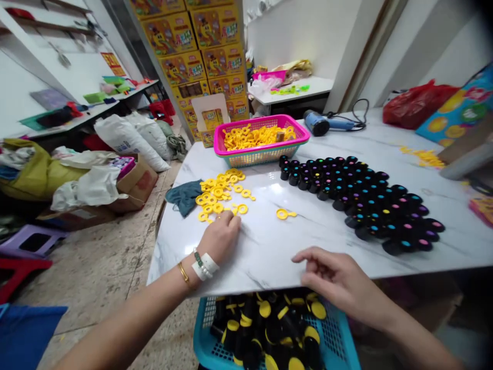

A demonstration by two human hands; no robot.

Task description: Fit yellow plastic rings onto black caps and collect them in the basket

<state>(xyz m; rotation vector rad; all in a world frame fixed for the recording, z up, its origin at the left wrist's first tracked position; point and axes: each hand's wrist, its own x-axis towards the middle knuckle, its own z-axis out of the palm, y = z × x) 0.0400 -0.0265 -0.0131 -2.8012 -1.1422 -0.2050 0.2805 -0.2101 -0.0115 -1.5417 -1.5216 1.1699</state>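
My left hand (221, 237) rests at the near edge of a loose pile of yellow plastic ring pieces with short stems (215, 192). Its fingers are curled down and pressed together, and the back of the hand hides what is under the fingertips. Over the table's front edge, my right hand (333, 277) hovers with thumb and index finger apart and nothing between them. A single yellow ring piece (282, 214) lies on the tabletop beyond it. Below, a blue basket (339, 339) holds many black cylinders with yellow ends (265, 308).
Rows of black cylinders with coloured dots (362, 198) stand on the marble-patterned table (262, 252) at right. A pink-rimmed basket (262, 121) of yellow pieces sits behind, beside a blue power tool (318, 123). A dark cloth (185, 197) lies left; yellow boxes (215, 61) are stacked behind.
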